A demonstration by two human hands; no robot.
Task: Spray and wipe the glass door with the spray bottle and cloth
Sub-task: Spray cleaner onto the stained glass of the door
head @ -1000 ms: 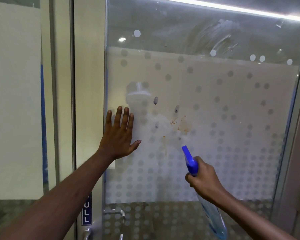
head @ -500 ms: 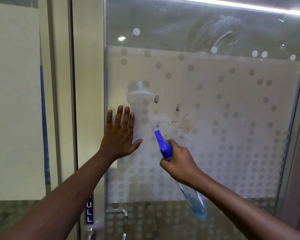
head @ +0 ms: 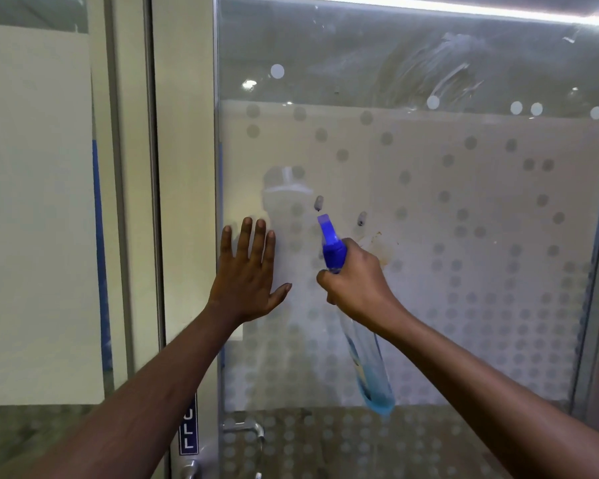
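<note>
Spraying suits this step: the right hand (head: 355, 285) grips the bottle (head: 332, 248), nozzle close to the door (head: 464, 209) by a brown stain (head: 381, 250). The left hand (head: 248, 278) lies open and flat on the glass; no cloth is visible. Aim squarely at the stain, in short bursts.

Bright ceiling strip light (head: 429, 8) glaring overhead, soft focus, curved edges

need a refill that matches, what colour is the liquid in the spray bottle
Light blue, pooled at the low end of the clear spray bottle; clearest in the head view.
</note>
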